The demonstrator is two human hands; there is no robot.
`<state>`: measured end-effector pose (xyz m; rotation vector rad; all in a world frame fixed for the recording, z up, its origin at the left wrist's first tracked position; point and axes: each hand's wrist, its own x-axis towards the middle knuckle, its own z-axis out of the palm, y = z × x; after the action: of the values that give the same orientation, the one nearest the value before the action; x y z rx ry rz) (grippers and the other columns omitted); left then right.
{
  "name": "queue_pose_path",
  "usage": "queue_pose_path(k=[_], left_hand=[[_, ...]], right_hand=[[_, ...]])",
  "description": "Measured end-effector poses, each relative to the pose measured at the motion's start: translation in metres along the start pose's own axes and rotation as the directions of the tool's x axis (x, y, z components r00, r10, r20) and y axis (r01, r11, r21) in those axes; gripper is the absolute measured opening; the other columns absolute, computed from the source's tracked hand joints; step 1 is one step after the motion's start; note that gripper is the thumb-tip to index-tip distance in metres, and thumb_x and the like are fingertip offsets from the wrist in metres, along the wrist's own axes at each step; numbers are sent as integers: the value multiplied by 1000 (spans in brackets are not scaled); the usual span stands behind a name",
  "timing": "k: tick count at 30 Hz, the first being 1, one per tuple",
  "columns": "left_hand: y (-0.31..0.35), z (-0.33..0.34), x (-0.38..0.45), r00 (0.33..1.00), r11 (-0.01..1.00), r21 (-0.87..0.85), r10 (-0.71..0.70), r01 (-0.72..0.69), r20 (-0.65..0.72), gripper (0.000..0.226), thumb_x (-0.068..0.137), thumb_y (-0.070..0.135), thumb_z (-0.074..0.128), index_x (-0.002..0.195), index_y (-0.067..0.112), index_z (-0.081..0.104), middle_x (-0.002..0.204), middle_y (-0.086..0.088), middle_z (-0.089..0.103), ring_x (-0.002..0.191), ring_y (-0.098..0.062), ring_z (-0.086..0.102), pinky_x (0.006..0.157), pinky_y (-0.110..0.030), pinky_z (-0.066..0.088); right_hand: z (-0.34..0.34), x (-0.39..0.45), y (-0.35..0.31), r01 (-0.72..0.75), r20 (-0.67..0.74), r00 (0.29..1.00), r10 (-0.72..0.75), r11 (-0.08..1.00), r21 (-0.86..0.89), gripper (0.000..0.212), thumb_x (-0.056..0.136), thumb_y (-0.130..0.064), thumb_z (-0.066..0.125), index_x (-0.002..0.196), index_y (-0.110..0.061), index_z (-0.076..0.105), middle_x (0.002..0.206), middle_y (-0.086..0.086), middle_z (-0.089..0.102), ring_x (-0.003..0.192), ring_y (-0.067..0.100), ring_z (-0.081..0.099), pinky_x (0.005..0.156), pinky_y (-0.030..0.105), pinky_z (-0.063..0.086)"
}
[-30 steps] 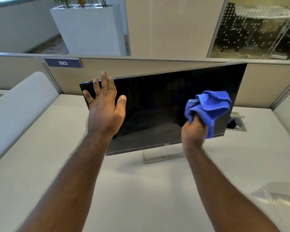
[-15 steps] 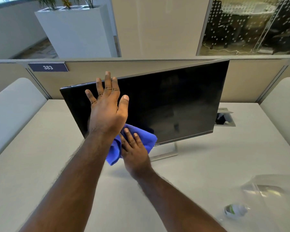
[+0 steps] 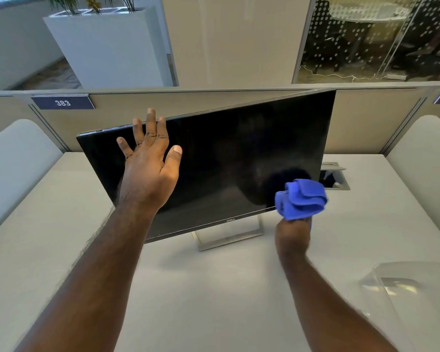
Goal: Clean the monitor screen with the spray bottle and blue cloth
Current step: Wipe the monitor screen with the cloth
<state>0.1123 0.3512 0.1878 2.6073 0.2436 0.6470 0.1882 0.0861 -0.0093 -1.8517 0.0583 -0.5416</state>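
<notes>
Forearms reaching up from the near edge over a pale desk [image 3: 214,288]. Lying at the near right, a clear plastic piece [image 3: 401,283], too blurred to tell what it is or whether holding anything. Bottle not showing anywhere.

Gripping a bunched blue cloth [image 3: 301,199] in the right hand [image 3: 294,236], fingers curled round its lower end, pressing the cloth against the lower right corner of the monitor [image 3: 239,161]. Spreading the left hand [image 3: 150,171] flat over the left part of the dark screen, fingers straight, fingertips [image 3: 151,115] reaching past the top edge, thumb out to the right.

Standing on a silver stand [image 3: 226,237], the monitor tilting, its right side higher than its left, screen dark.

Sitting just beyond the monitor's right edge, a recessed cable box [image 3: 337,177] set into the desk with its lid raised; contents too dark to make out.

Running behind the desk, a beige partition [image 3: 214,102] carrying a blue plate [image 3: 62,102] marked 383. Flanking left and right, rounded pale dividers.

Standing well beyond, a white planter [image 3: 107,49] holding green plants [image 3: 92,2]. Showing far right, a glass-walled room with a table and chairs.
</notes>
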Motion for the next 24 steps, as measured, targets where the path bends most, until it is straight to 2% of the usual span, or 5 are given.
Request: queue_pose_path(k=[6, 9, 12, 18, 24], left_hand=[[-1, -1, 0, 1000, 1000, 7, 5, -5, 6, 68, 96, 44, 23, 158, 24, 6, 166, 9, -10, 150, -13, -20, 116, -46, -22], [-2, 0, 0, 1000, 1000, 9, 5, -5, 3, 68, 95, 44, 23, 158, 23, 6, 165, 9, -10, 150, -13, -20, 115, -44, -23], [-2, 0, 0, 1000, 1000, 10, 7, -7, 2, 68, 95, 44, 23, 158, 24, 6, 166, 9, -10, 150, -13, -20, 115, -43, -23], [-3, -1, 2, 1000, 1000, 21, 4, -4, 9, 68, 95, 44, 22, 158, 24, 5, 165, 9, -10, 149, -13, -20, 114, -42, -24], [-9, -2, -1, 1000, 1000, 18, 15, -15, -11, 67, 96, 45, 20, 158, 25, 5, 165, 11, -11, 149, -11, -20, 115, -43, -23]], right_hand=[[-6, 38, -2, -234, 10, 972, 235, 970, -68, 22, 97, -6, 50, 117, -6, 58, 110, 10, 60, 98, 21, 56, 89, 36, 48], [-3, 54, -28, -156, 6, 988, 156, 987, 41, 22, 94, -12, 51, 113, -7, 60, 109, 15, 60, 102, 27, 56, 93, 31, 48], [0, 77, -64, 50, -61, 997, -50, 999, -14, 27, 91, -6, 54, 115, -1, 64, 106, 3, 61, 98, 10, 55, 82, -2, 35], [14, 119, -129, 320, -105, 940, -323, 946, -47, 33, 88, -8, 54, 119, -4, 65, 114, 12, 66, 106, 21, 58, 91, -2, 31], [55, 59, -148, 375, -98, 920, -379, 925, -55, 33, 84, -7, 58, 112, 3, 70, 113, 22, 69, 106, 39, 64, 93, 36, 50]])
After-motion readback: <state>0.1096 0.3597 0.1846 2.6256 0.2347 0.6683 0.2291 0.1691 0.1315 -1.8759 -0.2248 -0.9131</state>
